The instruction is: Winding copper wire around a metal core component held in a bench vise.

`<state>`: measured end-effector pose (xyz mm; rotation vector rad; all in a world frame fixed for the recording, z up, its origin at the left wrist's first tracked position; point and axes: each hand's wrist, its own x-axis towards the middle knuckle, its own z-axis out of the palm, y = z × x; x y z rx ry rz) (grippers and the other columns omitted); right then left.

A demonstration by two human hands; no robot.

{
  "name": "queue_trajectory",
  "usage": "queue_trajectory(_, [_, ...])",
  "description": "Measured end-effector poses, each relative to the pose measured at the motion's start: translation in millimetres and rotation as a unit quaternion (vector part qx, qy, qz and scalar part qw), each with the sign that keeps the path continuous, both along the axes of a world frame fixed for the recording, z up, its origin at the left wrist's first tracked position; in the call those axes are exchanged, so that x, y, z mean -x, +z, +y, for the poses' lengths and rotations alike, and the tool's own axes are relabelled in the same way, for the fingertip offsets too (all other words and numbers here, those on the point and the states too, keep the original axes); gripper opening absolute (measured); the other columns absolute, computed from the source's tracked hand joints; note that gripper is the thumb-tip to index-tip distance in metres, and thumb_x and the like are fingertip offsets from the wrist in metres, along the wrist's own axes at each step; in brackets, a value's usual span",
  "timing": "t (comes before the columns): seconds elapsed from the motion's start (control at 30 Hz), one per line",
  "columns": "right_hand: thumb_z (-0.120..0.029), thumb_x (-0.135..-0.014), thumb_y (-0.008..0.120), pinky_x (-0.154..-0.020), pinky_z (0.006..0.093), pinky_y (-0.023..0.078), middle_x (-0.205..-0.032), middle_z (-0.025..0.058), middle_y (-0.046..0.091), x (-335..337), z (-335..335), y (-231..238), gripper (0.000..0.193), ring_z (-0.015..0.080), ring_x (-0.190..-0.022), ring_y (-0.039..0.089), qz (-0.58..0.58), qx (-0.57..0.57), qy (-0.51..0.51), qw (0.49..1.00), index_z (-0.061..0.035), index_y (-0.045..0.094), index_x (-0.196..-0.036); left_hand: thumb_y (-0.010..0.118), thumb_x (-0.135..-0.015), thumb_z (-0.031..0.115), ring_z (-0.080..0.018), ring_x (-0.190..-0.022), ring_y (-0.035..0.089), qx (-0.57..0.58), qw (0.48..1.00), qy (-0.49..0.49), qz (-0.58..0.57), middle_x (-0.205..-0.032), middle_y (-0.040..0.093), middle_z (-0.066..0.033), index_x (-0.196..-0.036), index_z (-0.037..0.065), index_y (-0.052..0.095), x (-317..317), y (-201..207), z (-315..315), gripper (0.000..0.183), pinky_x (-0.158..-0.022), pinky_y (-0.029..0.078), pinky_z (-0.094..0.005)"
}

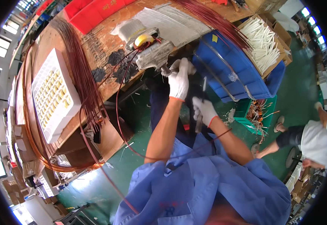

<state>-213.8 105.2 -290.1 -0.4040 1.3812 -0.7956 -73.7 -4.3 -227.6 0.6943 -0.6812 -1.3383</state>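
A bench vise (154,55) with pale wrapped jaws sits at the table's edge. In its jaws is a yellow ring core (144,39) with dark red wire around its lower part. My left hand (179,82), in a white glove, is closed at the vise's screw end (166,70); its fingertips are partly hidden. My right hand (204,108), gloved too, is closed around a long thin tool (198,125) held upright, slightly blurred, its exact kind unclear. From the core, a long dark red wire (119,112) loops down and across my forearms.
Dark red wire bundles (79,63) lie left of the vise, beside a white foam tray (67,99) of yellow rings. On the right are a blue bin (218,80), a box of white sleeves (263,45) and a green crate (242,116). Another person (315,140) is at far right.
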Motion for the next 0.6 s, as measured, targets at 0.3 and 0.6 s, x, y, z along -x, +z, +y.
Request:
queue_trajectory(0.3, [-0.022, -0.105, 0.072, -0.061, 0.0425, 0.061, -0.094, 0.0113, 0.067, 26.8, 95.4, -0.2, 0.018, 0.0201, -0.069, 0.064, -0.135, -0.045, -0.053, 0.988, -0.0096, 0.063, -0.115, 0.058, -0.109, 0.048, -0.0284, -0.119, 0.067, 0.141, 0.892, 0.225, -0.367, -0.131, 0.069, -0.0185, -0.149, -0.003, 0.054, -119.7, 18.4, 74.1, 0.065, -0.104, 0.052, -0.041])
queue_trajectory(0.6, [-0.028, -0.11, 0.065, -0.063, 0.043, 0.063, -0.099, 0.0119, 0.066, 20.8, 97.1, 45.6, 0.037, 0.0192, -0.07, 0.065, -0.091, 0.001, 0.001, 0.996, -0.0078, 0.058, -0.14, 0.039, -0.113, 0.063, -0.0118, -0.05, 0.023, 0.057, 0.954, 0.275, 0.1, -0.058, 0.028, 0.0031, -0.069, 0.016, 0.04, -116.1, 196.0, -0.4, 0.065, -0.044, 0.02, -0.0316])
